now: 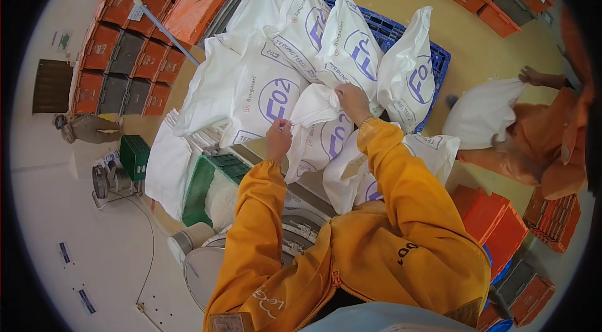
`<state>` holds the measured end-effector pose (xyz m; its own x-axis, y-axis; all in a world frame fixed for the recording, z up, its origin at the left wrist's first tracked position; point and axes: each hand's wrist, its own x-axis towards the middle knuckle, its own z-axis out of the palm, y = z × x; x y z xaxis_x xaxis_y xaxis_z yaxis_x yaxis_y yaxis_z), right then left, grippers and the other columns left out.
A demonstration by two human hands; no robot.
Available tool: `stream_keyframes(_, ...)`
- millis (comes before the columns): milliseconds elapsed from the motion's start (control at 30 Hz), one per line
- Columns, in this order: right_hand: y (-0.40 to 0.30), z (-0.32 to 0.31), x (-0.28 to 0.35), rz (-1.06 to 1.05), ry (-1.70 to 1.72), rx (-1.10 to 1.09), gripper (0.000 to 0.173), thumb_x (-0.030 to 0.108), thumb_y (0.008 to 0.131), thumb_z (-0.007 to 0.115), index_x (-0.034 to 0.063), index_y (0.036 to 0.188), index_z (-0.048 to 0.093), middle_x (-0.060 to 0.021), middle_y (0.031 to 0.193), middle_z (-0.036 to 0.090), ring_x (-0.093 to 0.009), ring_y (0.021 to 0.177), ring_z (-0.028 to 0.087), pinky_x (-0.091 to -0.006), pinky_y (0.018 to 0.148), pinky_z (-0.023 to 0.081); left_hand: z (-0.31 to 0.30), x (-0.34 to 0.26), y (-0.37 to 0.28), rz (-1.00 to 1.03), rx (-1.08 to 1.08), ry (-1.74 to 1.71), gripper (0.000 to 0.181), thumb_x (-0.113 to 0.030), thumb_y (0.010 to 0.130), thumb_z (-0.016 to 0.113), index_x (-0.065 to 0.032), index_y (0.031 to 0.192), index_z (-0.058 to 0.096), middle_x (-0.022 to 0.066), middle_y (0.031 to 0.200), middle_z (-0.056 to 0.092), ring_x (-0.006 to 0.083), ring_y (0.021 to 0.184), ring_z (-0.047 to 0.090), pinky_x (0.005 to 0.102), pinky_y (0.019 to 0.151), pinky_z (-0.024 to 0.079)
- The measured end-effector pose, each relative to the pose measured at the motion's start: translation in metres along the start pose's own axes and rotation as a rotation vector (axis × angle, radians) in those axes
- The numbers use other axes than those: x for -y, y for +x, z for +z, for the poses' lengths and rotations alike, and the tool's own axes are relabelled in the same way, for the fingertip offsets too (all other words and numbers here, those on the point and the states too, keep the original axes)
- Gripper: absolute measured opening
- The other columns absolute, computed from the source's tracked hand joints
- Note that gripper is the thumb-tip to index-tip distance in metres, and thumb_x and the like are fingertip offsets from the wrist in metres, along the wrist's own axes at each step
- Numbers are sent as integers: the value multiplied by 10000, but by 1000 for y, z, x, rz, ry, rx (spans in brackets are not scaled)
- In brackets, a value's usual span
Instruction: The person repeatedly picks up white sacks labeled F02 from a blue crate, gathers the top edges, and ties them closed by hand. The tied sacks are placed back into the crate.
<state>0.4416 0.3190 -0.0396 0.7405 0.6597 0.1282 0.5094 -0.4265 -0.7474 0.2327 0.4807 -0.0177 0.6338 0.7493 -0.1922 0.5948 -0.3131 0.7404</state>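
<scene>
A white woven sack with a purple printed mark stands upright in front of me, its top edge folded over. My right hand grips the far end of that top. At the near end, my left hand pinches the corner of the edge; a small bluish thing shows at its fingertips, too small to name. Behind it several similar full sacks stand close together, among them one directly beyond my left hand. Nearer my right forearm, another sack is partly covered by the sleeve.
Under the sacks lies a blue plastic pallet. A green crate holding white powder and a stack of folded white sacks stand at left. A co-worker carries a white sack at right. Stacked orange crates sit beside me.
</scene>
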Motion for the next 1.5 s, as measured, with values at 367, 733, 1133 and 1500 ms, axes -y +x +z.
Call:
stream_keyframes(367, 5, -94, 45, 446, 1180, -409, 45, 105, 903, 525, 70, 915, 550, -83, 816, 643, -244, 696, 608, -372, 642, 479, -14, -27, 0, -210, -89, -632, 72, -153, 905, 511, -82, 900, 524, 41, 881, 633, 92, 562, 511, 219, 507, 414)
stream_keyframes(733, -201, -399, -17, -57, -620, 549, 229, 210, 880, 517, 33, 1002, 595, -171, 964, 623, -328, 920, 594, -413, 742, 463, -164, -25, 17, 2, -300, -842, 63, -123, 896, 493, -106, 839, 472, -9, 634, 433, 131, 502, 389, 324, 554, 462)
stream_keyframes(1133, -135, -345, 110, 319, 878, 307, 220, 213, 924, 512, 28, 997, 605, 63, 624, 334, -43, 524, 312, -202, 471, 256, -295, -7, -146, 109, 469, 811, 157, -142, 842, 553, 8, 811, 588, 223, 722, 602, 423, 700, 578, 473, 637, 459)
stream_keyframes(1500, -69, 72, 7, 302, -4, 230, 409, 146, 794, 590, -73, 1134, 528, -250, 1085, 600, -412, 1064, 550, -401, 899, 443, -429, -118, -343, 17, -215, 614, 323, -129, 879, 581, 26, 626, 454, 44, 527, 381, 115, 482, 261, 277, 452, 258)
